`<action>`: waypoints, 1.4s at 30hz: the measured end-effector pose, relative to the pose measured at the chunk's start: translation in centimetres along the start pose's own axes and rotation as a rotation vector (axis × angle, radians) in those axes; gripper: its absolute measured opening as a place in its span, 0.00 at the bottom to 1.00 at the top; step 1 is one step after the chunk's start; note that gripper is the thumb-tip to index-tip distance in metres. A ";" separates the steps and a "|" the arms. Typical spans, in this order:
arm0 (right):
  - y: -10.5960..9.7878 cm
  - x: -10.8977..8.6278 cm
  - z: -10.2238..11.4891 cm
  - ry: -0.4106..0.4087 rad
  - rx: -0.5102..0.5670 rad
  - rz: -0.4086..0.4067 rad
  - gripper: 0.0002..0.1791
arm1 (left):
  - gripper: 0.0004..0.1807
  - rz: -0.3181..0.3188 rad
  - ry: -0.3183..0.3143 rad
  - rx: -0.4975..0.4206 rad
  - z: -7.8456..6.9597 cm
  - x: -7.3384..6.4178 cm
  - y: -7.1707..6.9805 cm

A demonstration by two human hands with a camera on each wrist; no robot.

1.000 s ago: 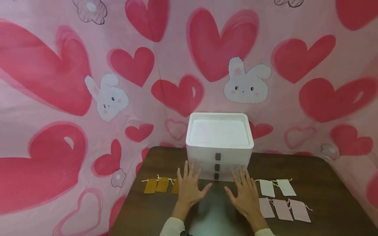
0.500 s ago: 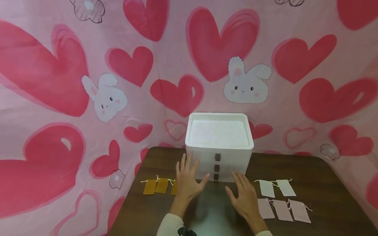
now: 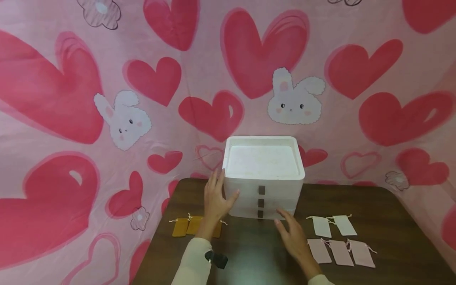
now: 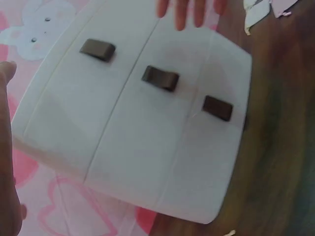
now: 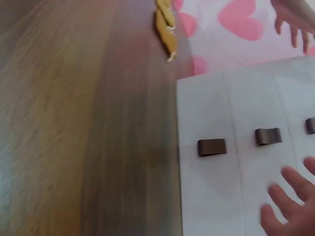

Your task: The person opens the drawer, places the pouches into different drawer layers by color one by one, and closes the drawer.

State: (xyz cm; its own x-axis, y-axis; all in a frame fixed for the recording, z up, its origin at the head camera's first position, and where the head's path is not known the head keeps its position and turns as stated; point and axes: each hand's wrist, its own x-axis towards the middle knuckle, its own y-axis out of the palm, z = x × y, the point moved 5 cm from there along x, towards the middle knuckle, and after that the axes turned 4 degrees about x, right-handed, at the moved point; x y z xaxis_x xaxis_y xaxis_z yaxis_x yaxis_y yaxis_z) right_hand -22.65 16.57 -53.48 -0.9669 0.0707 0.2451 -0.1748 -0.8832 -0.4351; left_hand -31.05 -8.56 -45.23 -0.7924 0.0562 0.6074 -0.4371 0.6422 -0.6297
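Note:
A white drawer box (image 3: 246, 194) with three dark pull tabs down its front stands at the back of the table; its recessed top (image 3: 263, 158) faces up. My left hand (image 3: 216, 200) is raised at the box's left front corner, fingers extended and thumb spread, holding nothing. My right hand (image 3: 293, 235) hovers before the lower right of the front, fingers loosely bent and holding nothing. In the left wrist view the three tabs (image 4: 161, 78) show close up, with right fingertips at the top edge. The right wrist view shows the lowest tab (image 5: 211, 147) near my right fingers (image 5: 283, 199).
Mustard drawstring pouches (image 3: 181, 227) lie at the left, partly behind my left forearm. To the right lie two white pouches (image 3: 322, 226) and three pink pouches (image 3: 341, 252). A pink cloth (image 3: 199, 59) with hearts and rabbits hangs behind the dark wooden table (image 3: 392, 221).
My left hand has moved up and left from the front of the box to its left corner. My right hand has dropped slightly, its fingers now more bent.

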 end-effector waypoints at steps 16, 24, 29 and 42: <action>1.4 1.7 -1.1 0.206 0.653 0.511 0.34 | 0.57 0.224 -0.098 -0.249 1.8 4.1 0.5; 2.3 2.6 -1.5 0.293 0.660 0.566 0.42 | 0.64 0.307 -0.173 -0.385 2.7 5.2 1.4; 2.8 3.2 -1.4 0.297 0.728 0.631 0.43 | 0.64 0.341 -0.195 -0.436 2.9 6.0 1.7; 4.0 5.5 0.2 0.284 0.980 0.731 0.41 | 0.57 0.390 -0.092 -0.476 2.7 7.3 1.9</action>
State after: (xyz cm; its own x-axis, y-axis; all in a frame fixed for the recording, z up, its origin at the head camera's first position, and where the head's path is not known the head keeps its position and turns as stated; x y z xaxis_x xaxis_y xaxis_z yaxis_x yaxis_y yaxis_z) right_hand -28.65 13.35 -53.73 -0.8064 -0.5906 -0.0292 0.5119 -0.7220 0.4655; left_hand -38.81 -9.00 -43.35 -0.8981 0.3032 0.3185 0.1133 0.8594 -0.4987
